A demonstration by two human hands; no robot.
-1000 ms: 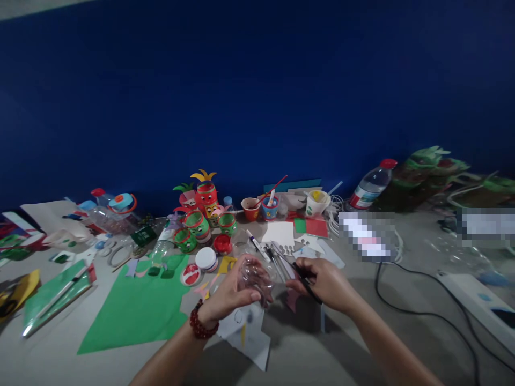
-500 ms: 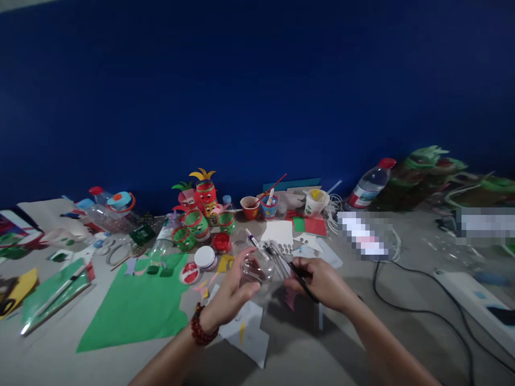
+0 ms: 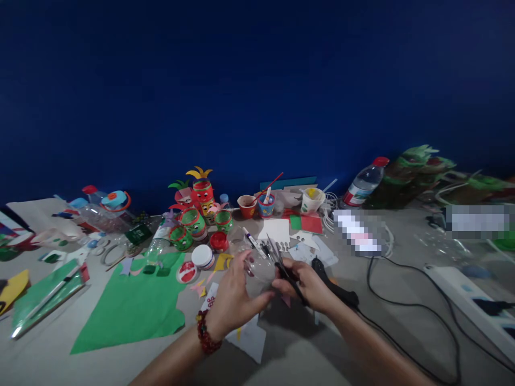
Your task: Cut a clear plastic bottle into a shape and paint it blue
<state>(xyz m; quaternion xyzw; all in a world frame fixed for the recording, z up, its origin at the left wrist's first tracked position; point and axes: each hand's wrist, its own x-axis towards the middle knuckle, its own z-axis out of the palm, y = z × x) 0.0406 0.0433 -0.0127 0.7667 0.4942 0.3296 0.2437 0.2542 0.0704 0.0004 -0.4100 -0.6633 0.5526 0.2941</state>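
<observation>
My left hand is closed round a clear plastic bottle piece, thumb on the near side and fingers on the far side. In my right hand is a pair of scissors with black handles, its metal blades pointing up and away at the right edge of the plastic. My right fingertips are close to the piece's rim; whether they touch it is unclear. Under my hands lie paper scraps. A white-lidded jar and an open pot of red paint stand beyond my left hand.
Green paper covers the left side. Painted bottle cups and paper cups stand along the blue wall. To the right are a black corded tool like a glue gun, loose cables and a white power strip.
The scissors have come closer to the plastic piece, and my right hand has moved slightly left. The black corded tool now shows beside my right wrist. The view has shifted a little.
</observation>
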